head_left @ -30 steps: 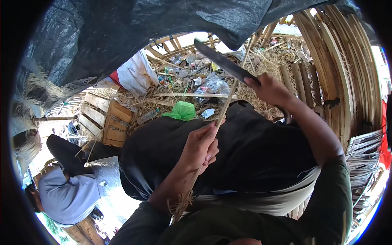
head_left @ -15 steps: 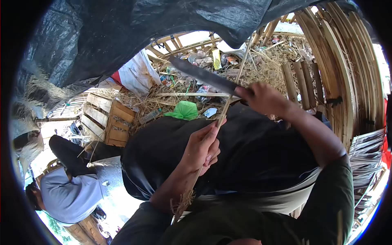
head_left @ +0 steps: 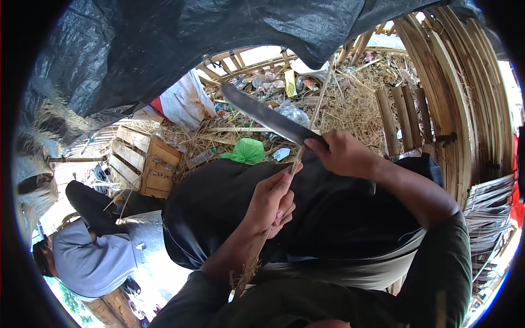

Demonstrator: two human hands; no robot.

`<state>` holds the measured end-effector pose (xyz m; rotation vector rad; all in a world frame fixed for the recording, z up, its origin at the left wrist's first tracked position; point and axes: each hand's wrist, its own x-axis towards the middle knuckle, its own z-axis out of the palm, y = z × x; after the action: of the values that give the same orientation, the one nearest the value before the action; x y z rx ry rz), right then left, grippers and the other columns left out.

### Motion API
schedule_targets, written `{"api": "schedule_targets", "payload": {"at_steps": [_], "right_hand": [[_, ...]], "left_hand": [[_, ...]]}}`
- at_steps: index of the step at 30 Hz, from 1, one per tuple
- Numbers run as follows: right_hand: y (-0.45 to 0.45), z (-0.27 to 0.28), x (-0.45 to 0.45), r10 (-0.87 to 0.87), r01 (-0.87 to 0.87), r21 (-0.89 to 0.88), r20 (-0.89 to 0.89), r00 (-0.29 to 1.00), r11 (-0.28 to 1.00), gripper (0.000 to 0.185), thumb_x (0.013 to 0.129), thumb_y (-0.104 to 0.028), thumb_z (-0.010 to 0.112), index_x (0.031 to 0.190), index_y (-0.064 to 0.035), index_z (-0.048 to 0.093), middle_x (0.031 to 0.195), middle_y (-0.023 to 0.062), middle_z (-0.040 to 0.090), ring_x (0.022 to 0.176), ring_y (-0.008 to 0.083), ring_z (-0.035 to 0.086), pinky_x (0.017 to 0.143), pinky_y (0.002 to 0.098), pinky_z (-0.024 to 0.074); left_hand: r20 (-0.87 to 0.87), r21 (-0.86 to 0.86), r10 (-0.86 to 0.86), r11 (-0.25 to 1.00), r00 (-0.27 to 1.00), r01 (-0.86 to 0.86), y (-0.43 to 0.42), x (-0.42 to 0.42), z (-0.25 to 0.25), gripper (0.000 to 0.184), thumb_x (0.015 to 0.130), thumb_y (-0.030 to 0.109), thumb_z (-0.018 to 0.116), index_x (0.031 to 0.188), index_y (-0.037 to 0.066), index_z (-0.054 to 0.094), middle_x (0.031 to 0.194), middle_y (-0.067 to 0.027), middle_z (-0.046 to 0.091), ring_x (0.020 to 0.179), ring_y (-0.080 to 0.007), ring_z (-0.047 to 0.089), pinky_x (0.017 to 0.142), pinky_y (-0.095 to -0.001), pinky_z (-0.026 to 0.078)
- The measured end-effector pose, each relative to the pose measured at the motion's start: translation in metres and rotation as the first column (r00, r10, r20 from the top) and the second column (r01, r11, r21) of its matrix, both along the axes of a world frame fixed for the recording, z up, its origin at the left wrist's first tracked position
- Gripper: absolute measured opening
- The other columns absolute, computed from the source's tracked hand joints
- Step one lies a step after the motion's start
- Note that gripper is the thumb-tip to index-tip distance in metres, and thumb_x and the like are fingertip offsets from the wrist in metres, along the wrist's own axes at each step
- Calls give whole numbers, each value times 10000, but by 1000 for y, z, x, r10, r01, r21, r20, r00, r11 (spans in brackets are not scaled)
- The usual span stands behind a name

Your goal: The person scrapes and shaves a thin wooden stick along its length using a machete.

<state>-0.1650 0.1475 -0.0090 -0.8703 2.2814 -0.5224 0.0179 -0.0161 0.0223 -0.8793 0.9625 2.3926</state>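
Note:
My left hand [head_left: 270, 202] is wrapped round a long thin strip [head_left: 319, 104], which looks like wood or bamboo and slants from lower left to upper right. Fibrous shavings [head_left: 247, 273] cling to the strip near my left forearm. To the right, my right hand [head_left: 344, 155] grips a large knife [head_left: 268, 117] by its handle, most of which the fingers hide. The dark, broad blade points to the upper left and crosses the strip just above my left hand. Whether the edge touches the strip, I cannot tell.
A green plastic bag [head_left: 246, 151] lies on the littered, straw-strewn ground beyond my legs. Left of it stands a slatted wooden crate [head_left: 145, 158]. Another person [head_left: 93, 259] sits at lower left. Long wooden strips [head_left: 445, 93] lean at the right. Dark sheeting [head_left: 180, 44] hangs overhead.
My right hand has come down along the strip with the knife, closer to my left hand. The blade now points further left than a second ago. My left hand has barely moved.

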Motion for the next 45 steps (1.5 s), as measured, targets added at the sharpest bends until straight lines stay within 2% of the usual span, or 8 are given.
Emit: {"api": "schedule_targets", "payload": {"at_steps": [2, 4, 11, 16, 22, 29, 36, 45], "right_hand": [[10, -24, -8, 202, -239, -78, -328, 923, 968, 486, 1003, -465, 531, 984, 3, 661, 640, 245, 597, 623, 354, 661, 498, 467, 481], [19, -48, -13, 242, -408, 10, -817, 523, 913, 487, 1001, -479, 532, 1018, -7, 647, 598, 197, 569, 561, 319, 627, 489, 473, 462], [5, -22, 1, 55, -61, -149, -45, 997, 987, 388, 1022, -375, 527, 954, -15, 657, 642, 173, 553, 561, 326, 583, 492, 431, 456], [7, -31, 17, 185, -256, -20, -638, 748, 967, 455, 999, -364, 569, 767, 16, 661, 567, 225, 558, 601, 398, 646, 552, 479, 498], [5, -10, -8, -114, 112, -33, -53, 992, 993, 479, 1001, -411, 553, 785, 8, 636, 577, 222, 580, 595, 413, 646, 518, 500, 497], [-1, 3, 36, 73, -97, -212, -119, 990, 972, 500, 961, -395, 606, 822, 82, 661, 648, 261, 631, 650, 391, 689, 607, 460, 547], [-6, 16, 29, -55, 81, -127, 198, 979, 989, 531, 889, -594, 655, 856, -73, 752, 536, 73, 549, 491, 174, 597, 503, 376, 502], [-4, 42, 27, -338, 310, 178, 723, 602, 934, 671, 925, -633, 579, 743, 13, 560, 498, 14, 422, 365, 114, 443, 348, 284, 370]], "left_hand": [[3, 33, 14, 999, 1000, -14, -2, -1, -3, 468, 1068, 318, 450, 1453, 53, 437, 486, 52, 347, 353, -27, 277, 337, -198, 233], [-9, 53, 31, 998, 999, -30, -2, -2, -4, 471, 1068, 323, 449, 1455, 54, 435, 488, 53, 349, 354, -27, 277, 337, -200, 233], [2, 55, 14, 998, 1000, -14, -1, 2, -8, 480, 1065, 342, 451, 1456, 64, 436, 491, 54, 353, 357, -25, 277, 339, -199, 240], [-16, 70, 35, 997, 999, -34, -3, -3, -3, 483, 1063, 348, 454, 1453, 63, 440, 491, 55, 353, 356, -28, 280, 337, -199, 243], [-8, 57, 44, 997, 999, -43, -4, -1, -6, 480, 1065, 344, 451, 1453, 63, 440, 486, 52, 352, 349, -34, 277, 334, -201, 242], [-14, 85, 37, 996, 999, -36, 1, 3, -9, 457, 1066, 300, 444, 1457, 64, 439, 490, 46, 366, 344, -39, 284, 330, -199, 240], [-60, 101, 47, 994, 997, -40, 5, 4, -13, 433, 1044, 223, 427, 1435, 41, 465, 489, 22, 380, 345, -58, 298, 335, -213, 239], [-21, 63, 67, 996, 998, -65, 7, 4, -13, 321, 1039, 256, 466, 1173, -9, 588, 490, 14, 406, 356, -62, 313, 345, -209, 260]]}}
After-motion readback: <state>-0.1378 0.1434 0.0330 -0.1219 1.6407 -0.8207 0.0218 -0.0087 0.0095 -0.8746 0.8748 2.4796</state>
